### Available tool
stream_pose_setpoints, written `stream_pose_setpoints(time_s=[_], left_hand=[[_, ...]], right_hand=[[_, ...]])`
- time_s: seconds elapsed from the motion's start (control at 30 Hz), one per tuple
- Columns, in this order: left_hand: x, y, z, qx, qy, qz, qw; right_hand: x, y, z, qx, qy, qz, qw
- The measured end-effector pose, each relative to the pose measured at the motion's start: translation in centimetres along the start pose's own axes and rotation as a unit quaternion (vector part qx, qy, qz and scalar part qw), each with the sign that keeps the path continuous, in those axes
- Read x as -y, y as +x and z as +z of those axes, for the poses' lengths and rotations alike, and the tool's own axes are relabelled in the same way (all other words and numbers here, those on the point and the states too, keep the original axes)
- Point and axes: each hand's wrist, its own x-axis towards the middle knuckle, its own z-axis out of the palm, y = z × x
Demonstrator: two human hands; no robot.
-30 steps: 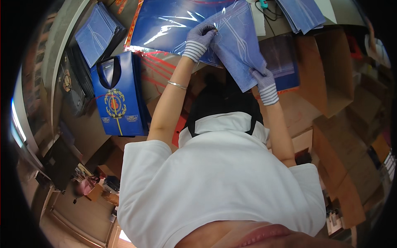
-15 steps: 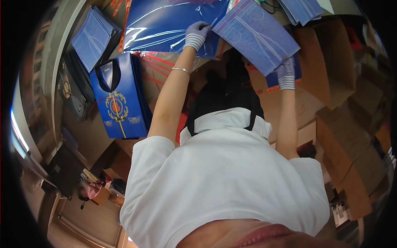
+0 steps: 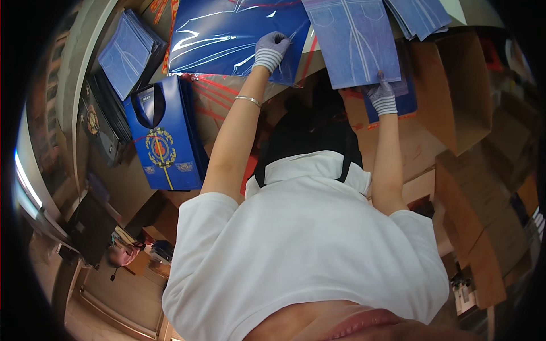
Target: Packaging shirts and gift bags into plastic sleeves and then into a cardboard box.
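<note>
My right hand (image 3: 382, 96), in a thin pale purple glove with a striped cuff, grips the near edge of a flat denim-print paper bag (image 3: 355, 45), thumb on top. Pale jeans pockets and seams are printed on the bag. To its left, my left hand (image 3: 272, 50), gloved alike, lies over a large blue package (image 3: 222, 37) in shiny clear plastic film. Its fingers are curled together; what they hold, if anything, is hidden. The denim-print bag and my left hand are apart. Beneath my right hand a smaller blue piece (image 3: 405, 102) shows.
Denim-print stacks lie at far left (image 3: 128, 54) and far right (image 3: 418, 14). Blue carrier bags (image 3: 162, 142) with a gold emblem and black handles stand left, beside black bags (image 3: 99, 125). An open cardboard box (image 3: 455, 85) stands right. A person (image 3: 125, 254) is in the left background.
The denim-print bag has turned from slanted to nearly straight and shifted away from my left hand. My right hand moved slightly left with it. My left hand has hardly moved.
</note>
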Motion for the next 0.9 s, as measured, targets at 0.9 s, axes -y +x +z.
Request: stream_pose_setpoints(time_s=[0.9], left_hand=[[-6.4,-2.4,-2.7,-0.173,0.164,0.153,0.959]], right_hand=[[-3.1,-15.3,8.6,-0.108,-0.527,-0.349,0.768]])
